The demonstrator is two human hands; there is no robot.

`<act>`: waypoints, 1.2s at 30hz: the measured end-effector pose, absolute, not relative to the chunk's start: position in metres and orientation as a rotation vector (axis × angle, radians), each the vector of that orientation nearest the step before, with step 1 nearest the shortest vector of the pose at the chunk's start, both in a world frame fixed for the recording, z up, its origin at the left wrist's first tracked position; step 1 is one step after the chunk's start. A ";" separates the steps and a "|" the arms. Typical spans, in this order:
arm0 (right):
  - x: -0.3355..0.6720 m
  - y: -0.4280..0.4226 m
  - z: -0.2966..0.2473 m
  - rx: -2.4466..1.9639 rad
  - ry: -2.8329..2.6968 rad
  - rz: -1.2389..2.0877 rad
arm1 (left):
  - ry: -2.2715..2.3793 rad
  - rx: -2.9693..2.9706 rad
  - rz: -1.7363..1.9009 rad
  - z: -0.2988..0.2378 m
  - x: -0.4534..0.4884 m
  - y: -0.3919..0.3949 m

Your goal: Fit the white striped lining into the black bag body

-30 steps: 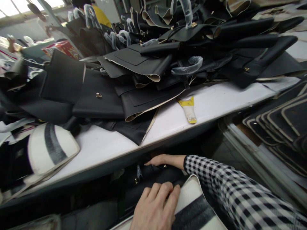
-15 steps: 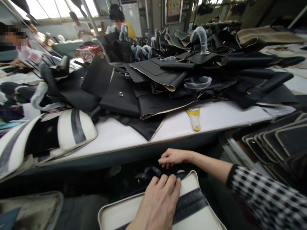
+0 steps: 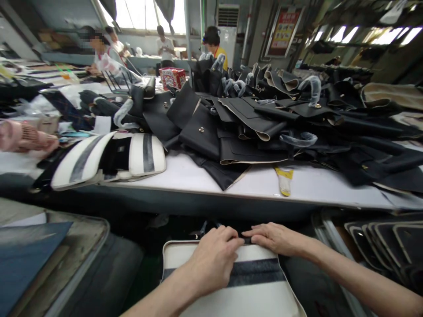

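Note:
An unfinished white handbag [image 3: 257,299] with a broad dark stripe and raw-looking edges lies in front of me, below the table. At its top edge, my left hand [image 3: 214,253] has its fingers bent over the rim. From the right, my right hand [image 3: 276,237] reaches to the same edge, fingertips pinching near the left fingers. The exact grip under the fingertips is partly hidden. A wrapped handle [image 3: 207,226] pokes up just behind the bag's far edge.
A white table [image 3: 257,180] bears a heap of black leather bag pieces [image 3: 201,132], a yellow-ended tool [image 3: 284,181] and a striped white bag [image 3: 145,154]. Stacked dark panels [image 3: 386,251] stand at right, a blue board [image 3: 29,259] at left. Several people sit at the back.
My right hand has come down to the bag's top edge, beside my left hand. My left hand has curled its fingers more. The view has swung left.

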State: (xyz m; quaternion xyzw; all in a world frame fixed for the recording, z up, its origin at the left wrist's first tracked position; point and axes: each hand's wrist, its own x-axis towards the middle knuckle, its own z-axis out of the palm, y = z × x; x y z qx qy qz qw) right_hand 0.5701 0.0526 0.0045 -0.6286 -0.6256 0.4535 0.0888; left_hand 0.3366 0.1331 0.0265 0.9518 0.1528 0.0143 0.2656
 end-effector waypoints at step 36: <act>0.406 0.133 -0.017 -2.160 -2.277 1.026 | 0.751 1.618 0.319 -0.029 0.168 0.199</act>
